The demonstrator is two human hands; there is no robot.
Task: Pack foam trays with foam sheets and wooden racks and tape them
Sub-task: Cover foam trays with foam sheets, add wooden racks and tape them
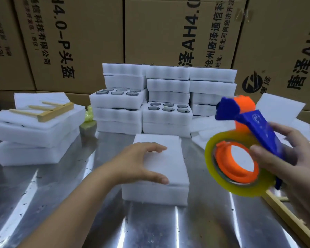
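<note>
A white foam tray (156, 194) covered by a foam sheet (170, 158) lies on the metal table in front of me. My left hand (141, 161) rests on the left part of the sheet, fingers spread and slightly bent. My right hand (290, 158) grips the blue handle of a tape dispenser (243, 144) with an orange hub and a yellowish roll of tape, held in the air to the right of the tray. A wooden rack (47, 110) lies on top of a foam stack at the left.
Stacks of foam trays (166, 102), some showing round dark inserts, stand behind the tray. More foam stacks (30, 138) sit at the left. Loose foam sheets (281, 108) and wooden racks (290, 217) lie at the right. Large cardboard boxes (159, 31) wall off the back.
</note>
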